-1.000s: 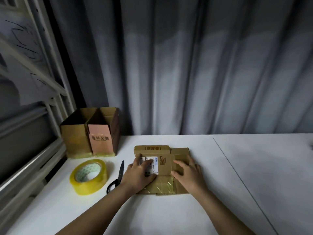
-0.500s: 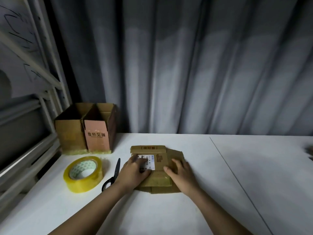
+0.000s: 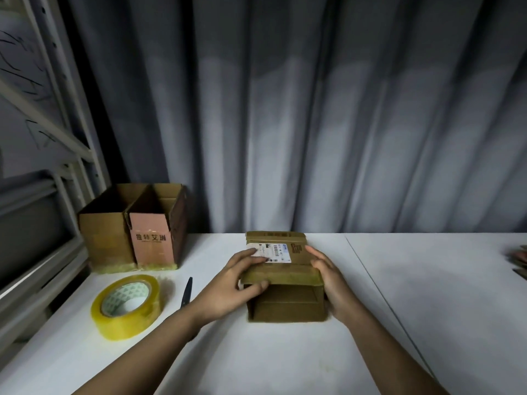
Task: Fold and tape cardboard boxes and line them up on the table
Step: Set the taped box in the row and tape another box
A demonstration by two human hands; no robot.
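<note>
A small brown cardboard box with a white shipping label stands opened up on the white table, its open end facing me. My left hand grips its left side, fingers on the label and thumb under the near top flap. My right hand holds the right side, fingers curled over the top edge. Two finished boxes, one plain brown and one with a pink front, stand side by side at the back left.
A big roll of yellowish clear tape lies left of my left forearm, with black scissors between them. A metal rack runs along the left edge. Flat cardboard shows at the far right. Grey curtains hang behind.
The box was flat under both hands; it now stands opened into a hollow shape, with my hands moved to its two sides.
</note>
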